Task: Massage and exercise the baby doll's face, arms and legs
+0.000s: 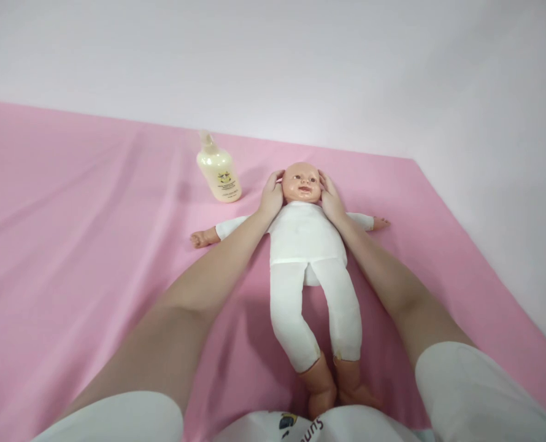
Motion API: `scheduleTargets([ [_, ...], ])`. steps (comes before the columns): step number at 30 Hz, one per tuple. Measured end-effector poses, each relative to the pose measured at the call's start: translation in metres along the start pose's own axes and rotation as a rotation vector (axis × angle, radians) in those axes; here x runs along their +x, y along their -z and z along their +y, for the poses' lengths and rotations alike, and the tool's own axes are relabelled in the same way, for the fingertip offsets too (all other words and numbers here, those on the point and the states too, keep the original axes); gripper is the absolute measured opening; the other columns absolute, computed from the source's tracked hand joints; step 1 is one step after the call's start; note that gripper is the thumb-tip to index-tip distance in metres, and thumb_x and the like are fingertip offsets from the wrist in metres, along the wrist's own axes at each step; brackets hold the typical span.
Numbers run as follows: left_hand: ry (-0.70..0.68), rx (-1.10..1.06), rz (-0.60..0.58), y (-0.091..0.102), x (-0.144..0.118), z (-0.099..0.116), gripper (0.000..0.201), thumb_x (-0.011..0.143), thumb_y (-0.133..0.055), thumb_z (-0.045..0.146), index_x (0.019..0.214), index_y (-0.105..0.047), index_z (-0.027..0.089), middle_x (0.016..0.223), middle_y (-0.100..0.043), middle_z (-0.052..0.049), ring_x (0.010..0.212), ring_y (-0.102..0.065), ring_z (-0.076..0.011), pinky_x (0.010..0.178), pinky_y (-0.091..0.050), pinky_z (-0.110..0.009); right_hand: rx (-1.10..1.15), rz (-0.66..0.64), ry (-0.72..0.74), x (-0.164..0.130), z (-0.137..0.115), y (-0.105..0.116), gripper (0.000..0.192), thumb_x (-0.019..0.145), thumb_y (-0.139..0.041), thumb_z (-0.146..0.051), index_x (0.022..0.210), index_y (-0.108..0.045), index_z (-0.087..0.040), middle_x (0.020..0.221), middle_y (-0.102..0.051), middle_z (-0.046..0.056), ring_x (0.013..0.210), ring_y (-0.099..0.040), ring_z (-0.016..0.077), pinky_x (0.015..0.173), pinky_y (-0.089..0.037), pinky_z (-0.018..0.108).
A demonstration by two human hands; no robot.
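Nearest, white sleeves frame two bare forearms reaching away over a pink cloth [70, 245]. Between the forearms a baby doll [307, 239] in white lies on its back, feet toward the person. The left hand [272, 197] and the right hand [332, 197] rest open, palms cupping either side of the doll's head. Beyond the left hand, apart from it, stands a cream lotion bottle [218, 170].
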State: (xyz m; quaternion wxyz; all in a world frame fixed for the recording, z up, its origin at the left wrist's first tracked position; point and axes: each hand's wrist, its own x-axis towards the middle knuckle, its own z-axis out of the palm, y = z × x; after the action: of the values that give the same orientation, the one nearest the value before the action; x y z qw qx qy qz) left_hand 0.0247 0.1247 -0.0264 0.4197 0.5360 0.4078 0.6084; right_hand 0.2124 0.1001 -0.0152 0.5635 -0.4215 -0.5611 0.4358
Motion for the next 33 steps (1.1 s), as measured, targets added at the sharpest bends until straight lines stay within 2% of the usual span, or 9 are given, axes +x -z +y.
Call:
scheduleTargets([
  [5,-0.209,0.127,-0.017,0.004,0.002,-0.011,0.042,0.088,-0.05,0.021,0.127,-0.064,0.025,0.136,-0.069,-0.008,0.129,-0.065,-0.0256,0.116,-0.053,-0.048,0.048,-0.017,-0.023,0.001,-0.002,-0.001,0.081,0.082,-0.065,-0.033,0.159,-0.045,-0.019,0.168,-0.047,0.009,0.161,-0.037,0.0275,0.133,-0.035,0.046],
  [11,-0.381,0.184,-0.066,0.008,0.0,-0.005,0.045,0.086,-0.047,0.018,0.128,-0.063,0.024,0.137,-0.067,-0.008,0.134,-0.06,-0.0261,0.118,-0.05,-0.046,-0.003,-0.031,0.014,-0.002,-0.001,0.001,0.089,0.077,-0.063,-0.032,0.163,-0.041,-0.019,0.171,-0.042,0.005,0.163,-0.033,0.0249,0.136,-0.026,0.043],
  [15,-0.479,0.193,-0.166,0.013,-0.002,-0.001,0.046,0.09,-0.048,0.024,0.134,-0.061,0.026,0.144,-0.063,-0.009,0.14,-0.056,-0.0279,0.122,-0.046,-0.048,-0.009,-0.093,0.013,-0.006,0.001,0.002,0.106,0.073,-0.064,-0.03,0.17,-0.024,-0.019,0.176,-0.033,0.004,0.164,-0.032,0.0277,0.135,-0.03,0.046],
  [18,-0.523,0.203,-0.212,0.016,-0.002,-0.002,0.046,0.095,-0.048,0.032,0.14,-0.057,0.029,0.148,-0.06,-0.009,0.144,-0.053,-0.0292,0.124,-0.044,-0.05,-0.022,-0.171,-0.024,-0.008,0.001,0.002,0.117,0.07,-0.067,-0.028,0.173,-0.011,-0.021,0.177,-0.028,0.003,0.163,-0.032,0.0316,0.134,-0.032,0.052],
  [21,-0.566,0.238,-0.261,0.016,0.0,-0.003,0.05,0.098,-0.05,0.043,0.145,-0.053,0.029,0.152,-0.055,-0.012,0.147,-0.05,-0.0315,0.126,-0.04,-0.052,-0.047,-0.168,-0.03,-0.007,0.002,0.003,0.123,0.067,-0.068,-0.026,0.173,-0.006,-0.02,0.179,-0.023,0.002,0.166,-0.023,0.0316,0.136,-0.026,0.051],
  [24,-0.614,0.309,-0.306,0.016,0.0,-0.002,0.067,0.095,-0.058,0.059,0.152,-0.046,0.025,0.157,-0.049,-0.017,0.151,-0.045,-0.0363,0.129,-0.034,-0.057,-0.059,-0.159,-0.017,-0.006,0.005,0.004,0.127,0.067,-0.07,-0.026,0.173,-0.002,-0.019,0.181,-0.016,0.001,0.168,-0.017,0.0291,0.138,-0.019,0.047],
  [26,-0.628,0.362,-0.325,0.016,0.001,-0.002,0.079,0.09,-0.063,0.066,0.154,-0.042,0.024,0.16,-0.046,-0.019,0.153,-0.041,-0.0392,0.13,-0.031,-0.059,-0.062,-0.18,-0.013,-0.005,0.007,0.004,0.127,0.07,-0.073,-0.029,0.174,-0.001,-0.023,0.181,-0.015,-0.001,0.168,-0.015,0.0281,0.138,-0.015,0.047],
  [29,-0.619,0.407,-0.328,0.017,0.001,-0.001,0.084,0.088,-0.067,0.067,0.155,-0.04,0.025,0.161,-0.044,-0.019,0.154,-0.039,-0.0407,0.13,-0.029,-0.06,-0.055,-0.2,-0.014,-0.004,0.008,0.005,0.127,0.073,-0.077,-0.035,0.174,0.001,-0.031,0.181,-0.013,-0.004,0.169,-0.012,0.0278,0.138,-0.013,0.049],
  [33,-0.605,0.415,-0.344,0.017,0.001,-0.001,0.089,0.084,-0.071,0.065,0.156,-0.038,0.025,0.162,-0.042,-0.019,0.155,-0.038,-0.0408,0.131,-0.027,-0.06,-0.04,-0.209,-0.02,-0.004,0.009,0.004,0.135,0.072,-0.082,-0.045,0.173,0.006,-0.031,0.181,-0.012,-0.002,0.168,-0.017,0.0295,0.137,-0.016,0.05],
])
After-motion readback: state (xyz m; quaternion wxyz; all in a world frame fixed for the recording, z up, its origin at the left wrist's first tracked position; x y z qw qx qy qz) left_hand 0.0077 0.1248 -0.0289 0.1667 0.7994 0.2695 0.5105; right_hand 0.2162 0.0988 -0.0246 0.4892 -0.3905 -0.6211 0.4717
